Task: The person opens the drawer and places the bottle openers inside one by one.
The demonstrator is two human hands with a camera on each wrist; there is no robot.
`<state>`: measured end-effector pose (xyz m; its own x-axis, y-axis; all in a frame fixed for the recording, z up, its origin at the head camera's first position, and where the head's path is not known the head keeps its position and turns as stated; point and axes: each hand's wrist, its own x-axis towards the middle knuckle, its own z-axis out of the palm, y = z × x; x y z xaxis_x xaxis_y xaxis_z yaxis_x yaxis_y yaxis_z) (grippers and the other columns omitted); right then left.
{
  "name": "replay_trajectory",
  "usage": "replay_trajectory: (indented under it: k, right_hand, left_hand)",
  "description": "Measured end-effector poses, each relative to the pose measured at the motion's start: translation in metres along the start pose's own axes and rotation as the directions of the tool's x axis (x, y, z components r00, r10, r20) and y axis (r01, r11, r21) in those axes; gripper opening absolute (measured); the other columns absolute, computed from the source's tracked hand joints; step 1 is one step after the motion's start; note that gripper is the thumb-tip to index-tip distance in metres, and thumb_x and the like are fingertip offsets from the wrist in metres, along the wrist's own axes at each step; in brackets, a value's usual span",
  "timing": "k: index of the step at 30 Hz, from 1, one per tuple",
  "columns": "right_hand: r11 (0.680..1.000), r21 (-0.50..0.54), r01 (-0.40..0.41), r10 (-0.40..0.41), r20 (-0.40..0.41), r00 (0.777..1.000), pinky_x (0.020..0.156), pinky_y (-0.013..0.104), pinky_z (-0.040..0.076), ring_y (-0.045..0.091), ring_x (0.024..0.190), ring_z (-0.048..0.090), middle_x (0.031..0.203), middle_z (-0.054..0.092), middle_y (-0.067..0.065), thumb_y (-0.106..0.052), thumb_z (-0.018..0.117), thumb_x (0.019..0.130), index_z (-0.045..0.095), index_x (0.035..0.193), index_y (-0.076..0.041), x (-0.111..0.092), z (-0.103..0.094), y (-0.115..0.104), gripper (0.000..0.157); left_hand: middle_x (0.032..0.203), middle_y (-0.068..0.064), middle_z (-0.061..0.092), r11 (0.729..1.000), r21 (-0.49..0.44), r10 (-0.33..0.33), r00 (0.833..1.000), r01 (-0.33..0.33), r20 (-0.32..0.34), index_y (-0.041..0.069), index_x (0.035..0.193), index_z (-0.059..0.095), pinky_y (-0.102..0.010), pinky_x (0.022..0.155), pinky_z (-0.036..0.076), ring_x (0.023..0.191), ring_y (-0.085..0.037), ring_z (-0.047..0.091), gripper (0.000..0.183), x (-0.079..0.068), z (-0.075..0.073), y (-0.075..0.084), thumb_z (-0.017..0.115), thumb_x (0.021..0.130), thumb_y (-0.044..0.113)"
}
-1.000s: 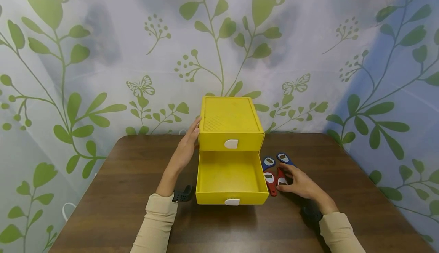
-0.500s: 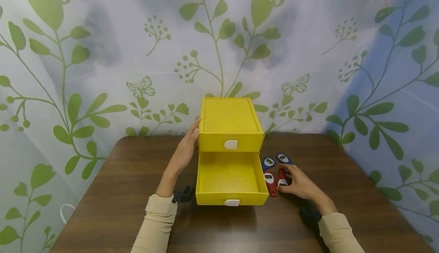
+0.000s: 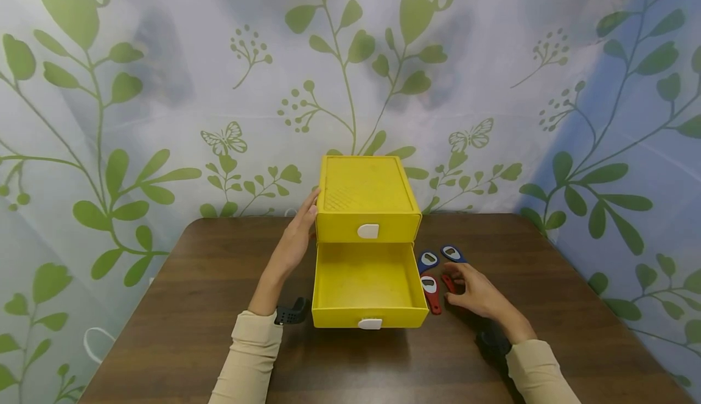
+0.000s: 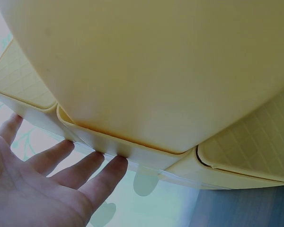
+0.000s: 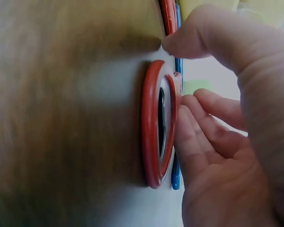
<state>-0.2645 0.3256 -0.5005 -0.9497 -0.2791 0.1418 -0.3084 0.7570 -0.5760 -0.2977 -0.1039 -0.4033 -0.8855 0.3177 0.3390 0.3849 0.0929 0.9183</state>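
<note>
A yellow two-drawer box [image 3: 368, 185] stands on the table, its lower drawer [image 3: 369, 276] pulled out with a bare floor. My left hand [image 3: 292, 243] rests its fingertips against the box's left side, fingers spread in the left wrist view. My right hand [image 3: 477, 291] is low over a red bottle opener [image 5: 156, 125], fingertips at its edge and thumb apart from it; in the head view the hand hides most of that opener. Another red bottle opener [image 3: 431, 294] lies beside the drawer. Two blue bottle openers [image 3: 428, 261] lie behind the red ones, one partly hidden by my hand.
The brown wooden table [image 3: 208, 306] reaches back to a leaf-patterned curtain [image 3: 246, 118]. A dark band [image 3: 292, 311] is around my left wrist, and a white cord loop [image 3: 98, 343] shows off the table's left edge.
The red opener by my right hand has shifted toward the palm, so its head is now covered in the head view. My left hand and the box stay put.
</note>
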Motion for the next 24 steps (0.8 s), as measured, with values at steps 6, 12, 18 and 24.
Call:
replay_trajectory:
  k: [6,12,18,24]
  right_hand:
    - [1.000,-0.009,-0.007,0.007,-0.023,1.000,0.095,0.054,0.056,0.038,0.109,0.068,0.126,0.066,0.023,-0.011,0.081,0.087,0.061,0.132,0.006,0.0025,-0.0001,-0.0022,0.052]
    - [1.000,-0.012,-0.027,0.026,-0.021,0.999,0.090,0.049,0.059,0.031,0.102,0.071,0.118,0.072,0.016,-0.008,0.079,0.088,0.068,0.123,0.002,0.0042,-0.0003,-0.0015,0.039]
    - [1.000,-0.028,-0.008,0.006,-0.044,0.999,0.085,0.044,0.061,0.026,0.095,0.072,0.111,0.075,0.012,-0.007,0.079,0.086,0.072,0.118,0.000,0.0051,0.0017,-0.0014,0.034]
    - [0.999,-0.045,0.000,-0.002,-0.058,0.998,0.081,0.037,0.062,0.021,0.091,0.072,0.108,0.076,0.008,-0.006,0.078,0.084,0.074,0.115,-0.003,0.0035,0.0026,-0.0033,0.032]
  left_hand:
    - [0.172,0.009,0.011,1.000,0.003,0.000,1.000,0.000,-0.006,0.035,0.166,0.017,-0.067,0.119,0.028,0.157,-0.028,0.022,0.057,0.0000,0.0003,0.0020,0.030,0.112,0.050]
    - [0.172,0.008,0.011,1.000,0.005,-0.005,1.000,0.005,-0.008,0.036,0.166,0.017,-0.067,0.119,0.027,0.157,-0.029,0.022,0.057,-0.0004,0.0008,0.0030,0.030,0.112,0.051]
    - [0.172,0.008,0.011,1.000,0.004,-0.005,1.000,0.005,-0.008,0.035,0.166,0.017,-0.068,0.119,0.026,0.157,-0.028,0.021,0.058,-0.0004,0.0010,0.0025,0.030,0.112,0.051]
    - [0.172,0.009,0.011,1.000,0.004,-0.002,1.000,0.002,-0.007,0.037,0.166,0.017,-0.067,0.120,0.026,0.158,-0.028,0.020,0.056,-0.0006,0.0009,-0.0006,0.029,0.112,0.050]
